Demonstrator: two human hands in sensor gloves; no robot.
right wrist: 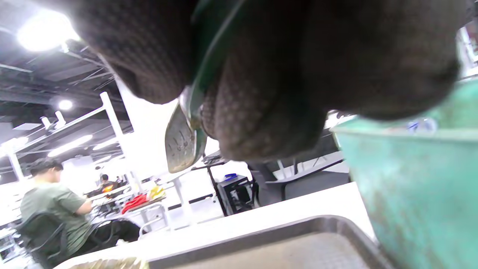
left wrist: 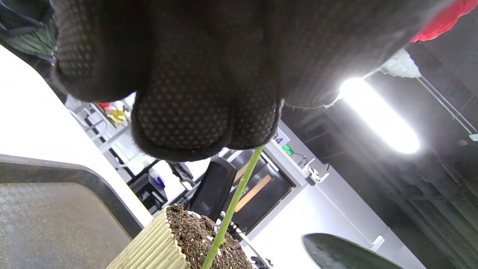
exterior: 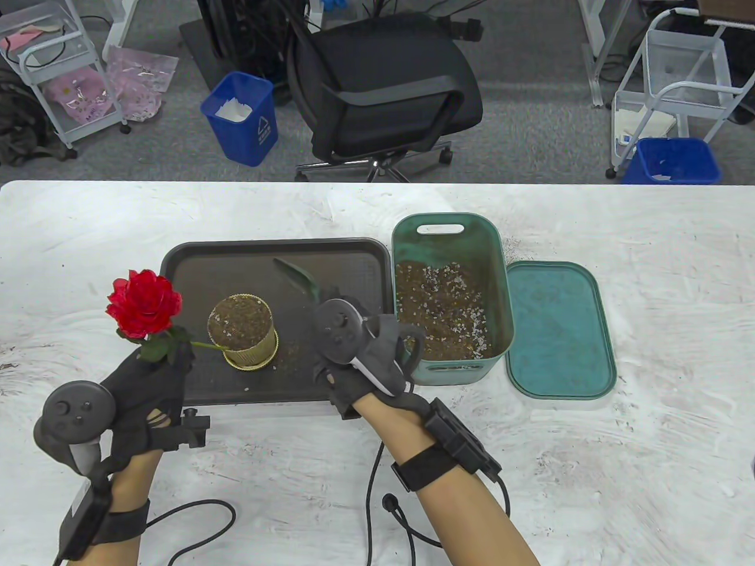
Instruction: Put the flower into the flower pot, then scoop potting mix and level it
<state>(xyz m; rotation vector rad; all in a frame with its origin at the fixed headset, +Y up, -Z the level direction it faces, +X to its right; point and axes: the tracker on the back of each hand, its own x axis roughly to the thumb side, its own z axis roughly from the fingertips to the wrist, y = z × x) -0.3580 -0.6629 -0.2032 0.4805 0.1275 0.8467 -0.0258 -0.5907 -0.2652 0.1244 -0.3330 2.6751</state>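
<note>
A red rose (exterior: 143, 303) leans out to the left, and my left hand (exterior: 168, 356) pinches its green stem (left wrist: 233, 203) just under the leaves. The stem's lower end reaches the ribbed yellow flower pot (exterior: 250, 348), which is full of potting mix (left wrist: 198, 233); I cannot tell whether the stem sits in the mix. The pot stands upright on the dark tray (exterior: 354, 253). My right hand (exterior: 330, 306) grips a green scoop (exterior: 298, 276), whose blade (right wrist: 183, 144) points away over the tray and looks bare. The scoop blade (left wrist: 343, 254) hangs right of the pot.
A green tub (exterior: 498, 277) holding potting mix stands right of the tray, close beside my right hand. Its green lid (exterior: 557, 330) lies flat further right. Cables trail over the white table (exterior: 649, 236) near the front edge. Spilled mix dots the tray.
</note>
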